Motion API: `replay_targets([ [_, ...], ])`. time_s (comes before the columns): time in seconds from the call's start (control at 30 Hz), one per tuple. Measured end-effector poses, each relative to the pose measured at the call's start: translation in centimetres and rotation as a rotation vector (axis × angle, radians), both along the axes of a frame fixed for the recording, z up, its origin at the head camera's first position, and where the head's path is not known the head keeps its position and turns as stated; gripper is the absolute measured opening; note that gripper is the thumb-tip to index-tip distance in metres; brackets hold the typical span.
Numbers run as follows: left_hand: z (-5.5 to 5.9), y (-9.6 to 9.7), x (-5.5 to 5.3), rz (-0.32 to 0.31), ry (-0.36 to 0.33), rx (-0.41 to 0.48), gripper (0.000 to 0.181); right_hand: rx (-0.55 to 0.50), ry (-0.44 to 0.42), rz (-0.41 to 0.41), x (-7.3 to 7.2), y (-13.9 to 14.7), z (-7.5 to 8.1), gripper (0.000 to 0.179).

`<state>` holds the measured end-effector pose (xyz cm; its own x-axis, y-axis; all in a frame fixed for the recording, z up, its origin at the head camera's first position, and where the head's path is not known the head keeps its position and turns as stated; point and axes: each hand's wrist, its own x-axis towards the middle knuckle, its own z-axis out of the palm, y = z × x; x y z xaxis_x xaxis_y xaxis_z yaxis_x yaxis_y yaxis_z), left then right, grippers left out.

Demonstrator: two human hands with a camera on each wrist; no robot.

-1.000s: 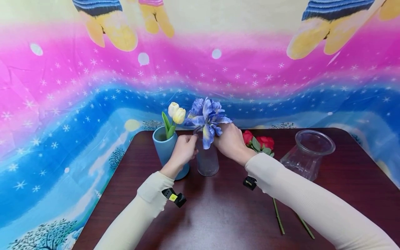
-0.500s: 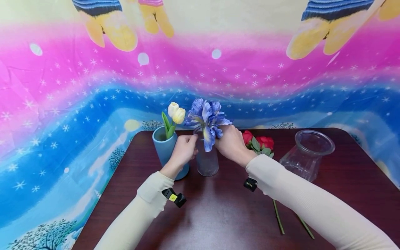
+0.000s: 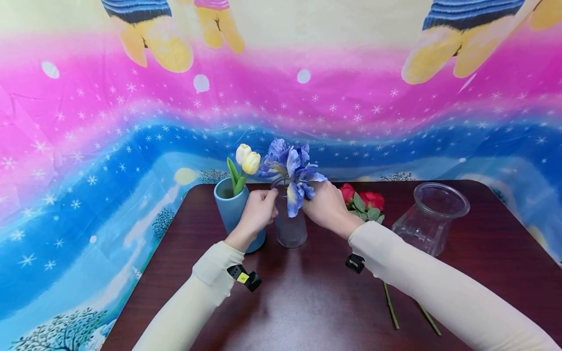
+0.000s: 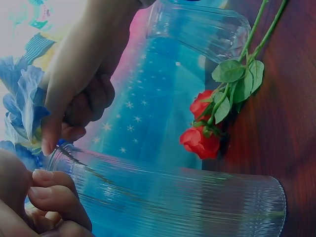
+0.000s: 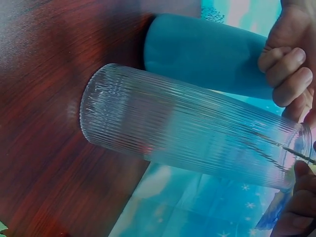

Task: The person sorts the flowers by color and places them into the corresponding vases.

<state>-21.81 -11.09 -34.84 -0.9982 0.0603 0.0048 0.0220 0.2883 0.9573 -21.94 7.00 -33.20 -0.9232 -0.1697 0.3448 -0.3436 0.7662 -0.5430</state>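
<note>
A ribbed clear glass vase stands upright on the dark table, between both hands. My right hand pinches the stem of a blue-purple iris just at the vase's mouth. Through the glass, the iris stem shows running down inside. At the vase's left side, my left hand has its fingers curled, thumb and forefinger gripping by the rim. The right wrist view shows the left hand's fingers bent close to the rim; their contact with the glass is partly hidden.
Left of the glass vase, a blue vase holds white tulips. Red roses lie on the table at the right, partly behind the right forearm. Beyond them stands a wide-mouthed clear vase. A printed cloth hangs behind the table.
The iris has sunk slightly and turned a little, with my right hand coming down along with it. My left hand and the ribbed vase have stayed in place.
</note>
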Motion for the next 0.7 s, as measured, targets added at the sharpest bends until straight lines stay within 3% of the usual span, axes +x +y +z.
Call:
replay_targets([
  [0.7, 0.0, 0.1, 0.0, -0.008, -0.005, 0.032, 0.055, 0.045, -0.029, 0.050, 0.5, 0.9, -1.5, 0.031],
])
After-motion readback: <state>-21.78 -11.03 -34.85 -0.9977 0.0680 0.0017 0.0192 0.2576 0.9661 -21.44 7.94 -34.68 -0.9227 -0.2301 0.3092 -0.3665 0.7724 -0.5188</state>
